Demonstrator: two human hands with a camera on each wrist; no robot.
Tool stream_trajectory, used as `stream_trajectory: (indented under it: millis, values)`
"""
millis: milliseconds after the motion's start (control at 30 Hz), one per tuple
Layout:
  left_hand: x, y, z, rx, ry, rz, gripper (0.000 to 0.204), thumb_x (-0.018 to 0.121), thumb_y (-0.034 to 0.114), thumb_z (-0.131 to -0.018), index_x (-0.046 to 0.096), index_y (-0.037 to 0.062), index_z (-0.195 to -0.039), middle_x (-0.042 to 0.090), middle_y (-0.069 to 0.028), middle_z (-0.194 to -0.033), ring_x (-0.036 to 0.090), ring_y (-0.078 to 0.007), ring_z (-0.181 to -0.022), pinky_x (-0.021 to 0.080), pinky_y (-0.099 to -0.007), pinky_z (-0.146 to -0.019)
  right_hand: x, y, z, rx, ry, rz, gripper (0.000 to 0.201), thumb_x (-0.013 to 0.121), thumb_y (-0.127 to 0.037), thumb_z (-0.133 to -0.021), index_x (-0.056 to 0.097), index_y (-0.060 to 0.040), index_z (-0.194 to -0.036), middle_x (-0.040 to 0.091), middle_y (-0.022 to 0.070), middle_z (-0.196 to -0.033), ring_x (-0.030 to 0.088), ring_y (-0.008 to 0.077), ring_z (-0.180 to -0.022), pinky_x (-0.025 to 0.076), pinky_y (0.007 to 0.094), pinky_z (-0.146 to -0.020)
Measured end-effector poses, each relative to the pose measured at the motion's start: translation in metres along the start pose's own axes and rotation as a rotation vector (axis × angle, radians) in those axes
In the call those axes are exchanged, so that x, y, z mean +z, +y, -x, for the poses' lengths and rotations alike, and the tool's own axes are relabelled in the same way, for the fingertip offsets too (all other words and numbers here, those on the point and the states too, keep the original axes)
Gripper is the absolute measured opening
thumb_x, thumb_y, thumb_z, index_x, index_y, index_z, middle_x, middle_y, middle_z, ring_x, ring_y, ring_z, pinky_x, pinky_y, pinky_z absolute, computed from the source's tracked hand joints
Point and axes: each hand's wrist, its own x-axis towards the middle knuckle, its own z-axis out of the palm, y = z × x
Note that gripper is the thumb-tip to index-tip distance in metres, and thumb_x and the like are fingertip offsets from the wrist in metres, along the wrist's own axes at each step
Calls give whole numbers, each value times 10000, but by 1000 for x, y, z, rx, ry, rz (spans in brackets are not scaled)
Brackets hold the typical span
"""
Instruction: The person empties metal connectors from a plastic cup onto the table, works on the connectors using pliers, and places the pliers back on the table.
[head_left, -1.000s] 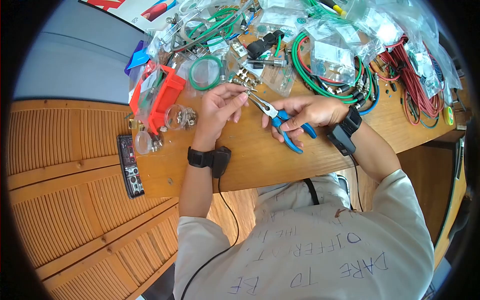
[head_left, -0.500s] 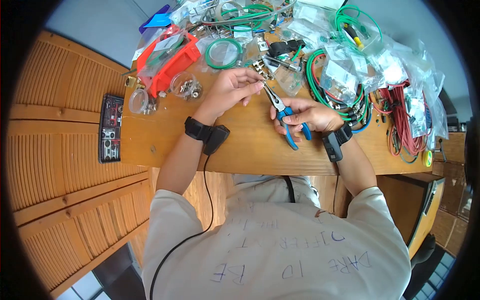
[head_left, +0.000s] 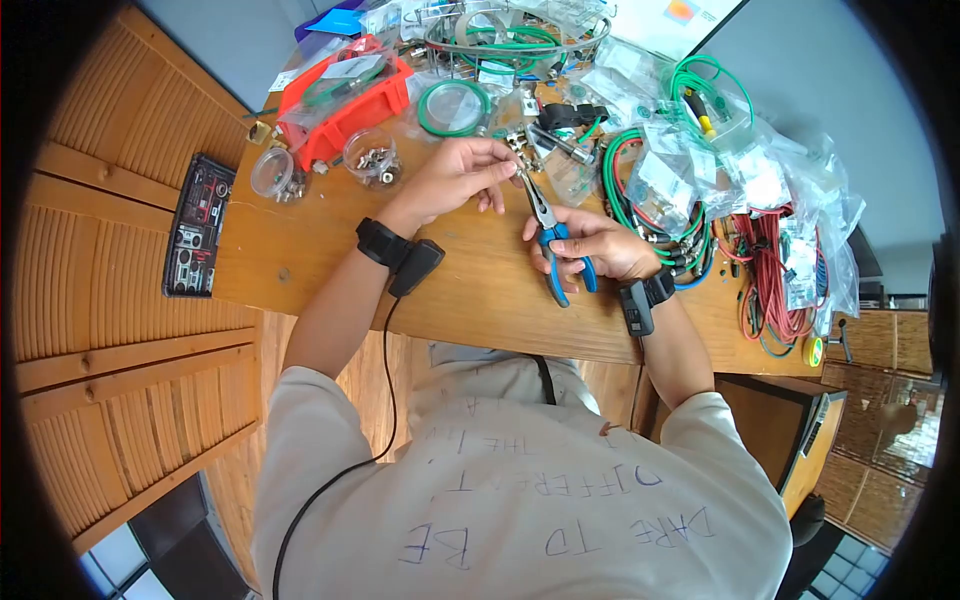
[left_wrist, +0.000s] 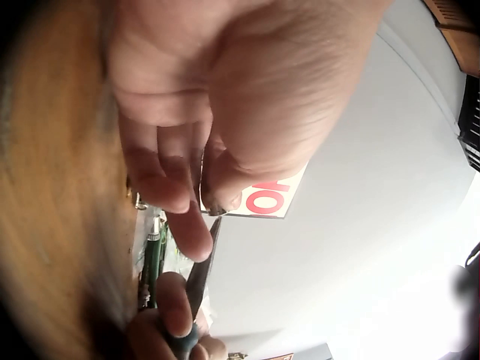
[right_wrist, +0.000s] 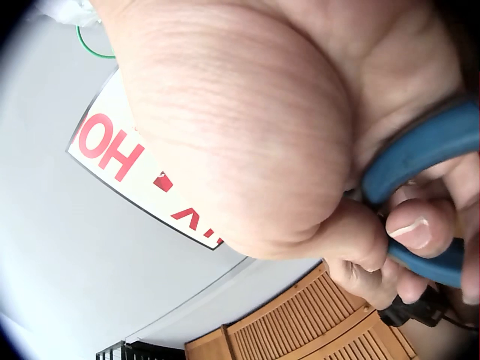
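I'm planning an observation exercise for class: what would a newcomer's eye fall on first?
The blue-handled pliers, mid-scene in the right hand, their tips at a small metal part pinched by the left hand. Then the red bin, back left on the table, and the red cables heaped toward the right.

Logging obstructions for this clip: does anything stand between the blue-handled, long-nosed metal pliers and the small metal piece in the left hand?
Nothing visible does. The pliers, held in the right hand, reach right up to the small metal piece pinched by the left hand; whether they touch is unclear.
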Motion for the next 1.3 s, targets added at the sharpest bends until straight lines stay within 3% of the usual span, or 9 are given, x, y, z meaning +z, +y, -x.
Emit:
stream_trajectory:
  millis: [67,133,267,600,867,1300]
  values:
    - [1,1,1,26,-17,0,245,682,186,-1059,677,-17,-1197,769,-107,-1049,713,-127,-689,515,-237,-574,1,-1,0,0,-7,26,307,629,-169,-1065,562,-39,-1335,659,90,-997,643,159,-728,526,287,-624]
    - [2,4,2,29,-21,-72,254,663,200,-1072,682,5,-1234,730,-39,-978,684,-106,-682,512,-241,-589,0,0,-1,1,-13,36,309,629,-173,-1067,560,-37,-1336,662,95,-1009,658,165,-754,541,292,-638]
    - [2,1,0,9,-9,-49,241,665,195,-1071,693,2,-1211,712,-24,-935,679,-100,-689,511,-243,-595,-1,2,-2,14,-11,-14,310,619,-168,-1074,555,-31,-1345,671,111,-1045,688,184,-827,575,301,-666]
    - [6,1,0,51,-34,-55,240,658,209,-1078,686,-2,-1190,631,18,-823,608,-75,-669,473,-237,-596,1,2,-3,-2,-35,26,311,616,-161,-1075,557,-30,-1350,675,114,-1059,700,196,-898,590,301,-679]
    - [4,1,-1,49,2,-46,261,666,257,-1076,693,17,-1173,637,26,-819,607,-60,-668,458,-228,-596,0,1,-4,8,-37,11,297,629,-184,-1071,570,-41,-1324,650,80,-982,541,118,-684,465,268,-607]
    - [-2,-6,-6,38,15,-82,289,659,269,-1079,732,7,-1178,735,-19,-961,685,-87,-707,503,-235,-603,7,-5,-6,43,12,-44,325,636,-165,-1067,549,-40,-1354,642,93,-1028,476,84,-678,517,282,-646]
